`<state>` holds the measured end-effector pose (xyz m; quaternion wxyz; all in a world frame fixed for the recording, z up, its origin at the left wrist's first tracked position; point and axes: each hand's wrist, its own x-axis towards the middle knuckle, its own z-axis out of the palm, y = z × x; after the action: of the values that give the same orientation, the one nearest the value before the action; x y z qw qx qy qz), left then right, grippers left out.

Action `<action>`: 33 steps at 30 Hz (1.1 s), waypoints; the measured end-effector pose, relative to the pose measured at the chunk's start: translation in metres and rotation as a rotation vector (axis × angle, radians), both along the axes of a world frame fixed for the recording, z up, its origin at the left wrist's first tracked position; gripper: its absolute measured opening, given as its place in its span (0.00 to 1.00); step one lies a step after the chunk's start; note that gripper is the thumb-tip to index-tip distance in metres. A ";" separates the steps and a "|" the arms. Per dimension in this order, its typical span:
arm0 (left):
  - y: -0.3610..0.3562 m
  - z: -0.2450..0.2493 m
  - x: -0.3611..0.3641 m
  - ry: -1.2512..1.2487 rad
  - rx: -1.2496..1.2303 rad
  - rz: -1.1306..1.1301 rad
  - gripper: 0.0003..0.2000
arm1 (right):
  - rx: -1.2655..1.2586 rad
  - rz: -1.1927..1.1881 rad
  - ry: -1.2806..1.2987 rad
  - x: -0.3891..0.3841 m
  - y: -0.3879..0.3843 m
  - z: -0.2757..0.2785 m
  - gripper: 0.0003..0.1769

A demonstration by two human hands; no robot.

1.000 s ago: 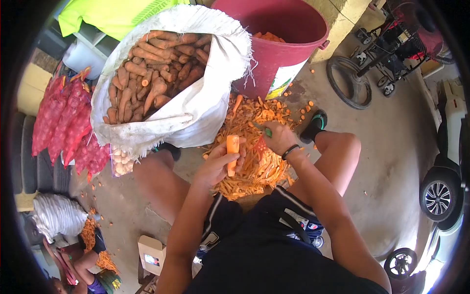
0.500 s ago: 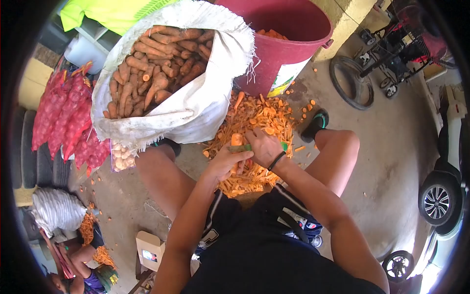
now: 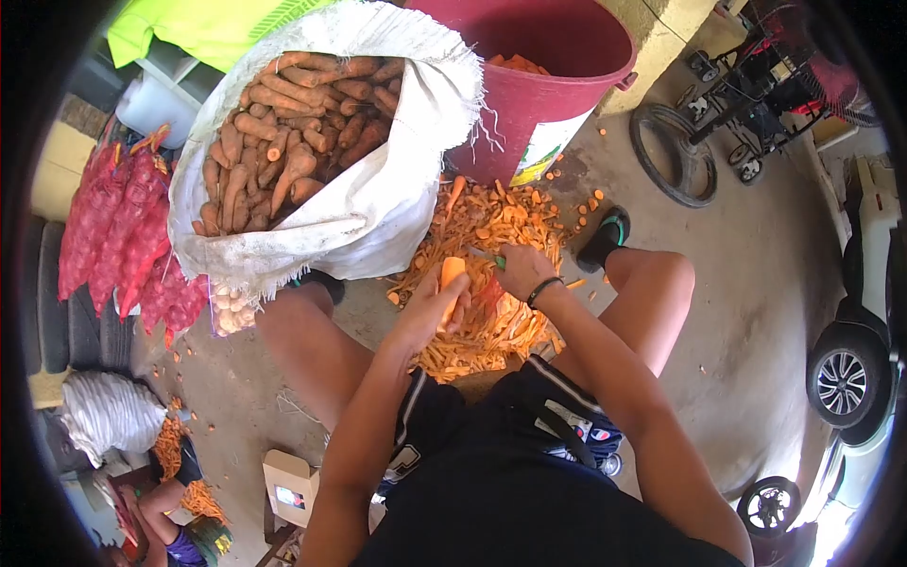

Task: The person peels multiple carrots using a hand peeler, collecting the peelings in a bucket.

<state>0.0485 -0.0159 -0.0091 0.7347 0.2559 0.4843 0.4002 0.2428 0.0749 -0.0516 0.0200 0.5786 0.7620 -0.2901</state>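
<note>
My left hand (image 3: 433,307) is closed around a peeled, bright orange carrot (image 3: 453,276), its upper end sticking out above the fingers. Just to the right, my right hand (image 3: 524,272) grips a small knife with a green handle (image 3: 500,262); its short blade (image 3: 481,252) points left towards the carrot, apart from it. Most of the handle is hidden in the fist. Below both hands lies a broad heap of carrot peelings (image 3: 491,222), with some cut ends among them.
A white woven sack (image 3: 378,208) full of unpeeled carrots (image 3: 274,142) stands front left. Behind the heap is a dark red tub (image 3: 501,132) with orange pieces inside. Red mesh bags (image 3: 118,217) hang at left. Another person (image 3: 156,510) sits lower left; a wheel (image 3: 675,156) lies right.
My right hand has drawn the knife off the carrot and moved slightly right and up. The left hand now holds the carrot tilted, more of its peeled side showing.
</note>
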 end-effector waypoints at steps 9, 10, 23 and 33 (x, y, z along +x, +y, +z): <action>0.008 -0.012 -0.002 0.645 0.552 -0.029 0.13 | 0.191 0.118 0.474 -0.009 -0.030 0.029 0.11; 0.008 -0.012 0.000 0.652 0.552 -0.031 0.12 | 0.224 0.132 0.503 -0.010 -0.031 0.029 0.10; 0.010 0.009 -0.002 0.629 0.444 -0.210 0.19 | -0.381 0.137 -0.236 0.014 0.004 -0.039 0.17; 0.154 0.163 0.025 -0.116 0.406 -0.123 0.41 | -0.543 0.274 -0.325 0.014 0.000 -0.052 0.23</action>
<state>0.0732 0.1384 0.1537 0.7179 0.4043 0.3338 0.4580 0.2571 0.0754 -0.1037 0.3332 0.4829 0.7145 -0.3812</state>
